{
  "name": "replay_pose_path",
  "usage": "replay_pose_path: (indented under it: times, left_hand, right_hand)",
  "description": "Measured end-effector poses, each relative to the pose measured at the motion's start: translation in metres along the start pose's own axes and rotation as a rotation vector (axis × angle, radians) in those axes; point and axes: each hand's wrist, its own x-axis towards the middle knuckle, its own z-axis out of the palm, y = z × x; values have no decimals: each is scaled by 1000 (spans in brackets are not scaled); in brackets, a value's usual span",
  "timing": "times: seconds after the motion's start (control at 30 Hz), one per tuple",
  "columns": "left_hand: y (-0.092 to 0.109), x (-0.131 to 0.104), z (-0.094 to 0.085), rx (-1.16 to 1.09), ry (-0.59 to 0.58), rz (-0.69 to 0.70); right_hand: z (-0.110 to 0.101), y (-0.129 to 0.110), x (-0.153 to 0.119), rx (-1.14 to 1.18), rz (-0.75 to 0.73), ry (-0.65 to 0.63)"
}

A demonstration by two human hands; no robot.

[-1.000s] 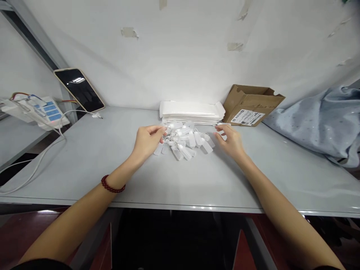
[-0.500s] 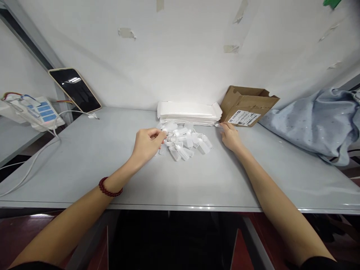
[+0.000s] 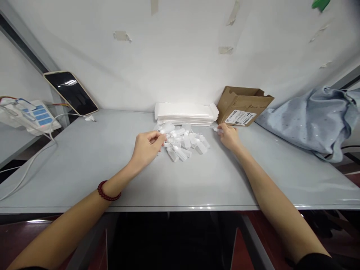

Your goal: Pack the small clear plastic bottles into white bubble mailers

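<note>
Black-faced phone point(image 3: 71, 92) leans at far L. L hand point(image 3: 146, 148): thumb and fingertips pressed together at L edge of the bottle pile point(image 3: 185, 140); cannot tell if a pc. is btwn them. Pile, translucent, overlapping, lies on grey tabletop point(image 3: 180, 183) in front of white stack point(image 3: 185, 111). R hand point(image 3: 230, 138) appears to pinch a loose bottle point(image 3: 217, 130) just R of pile, near carton point(image 3: 242, 107). Current step, as judged: handling individual pcs. w/ both hands. Next move calls for light fingertip grip, w/o dragging adj. bottles.
</note>
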Motion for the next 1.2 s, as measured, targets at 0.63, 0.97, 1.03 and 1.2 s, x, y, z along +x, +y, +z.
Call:
replay_pose_path:
  times: [0.63,0.97,1.03,1.2]
  left_hand:
    - [4,-9,5,-23,-228,108]
    - [5,-8,4,-81,-263,175]
    - [7,-9,4,-91,-275,163]
    - [8,-10,5,-120,-311,151]
  right_hand:
    - [-52,-114,-54,985,-126,-312]
    - [-56,-119,-57,1034,-110,-333]
    - [-56,-122,-58,1038,-114,-338]
    - [-58,-126,-60,1052,-121,-362]
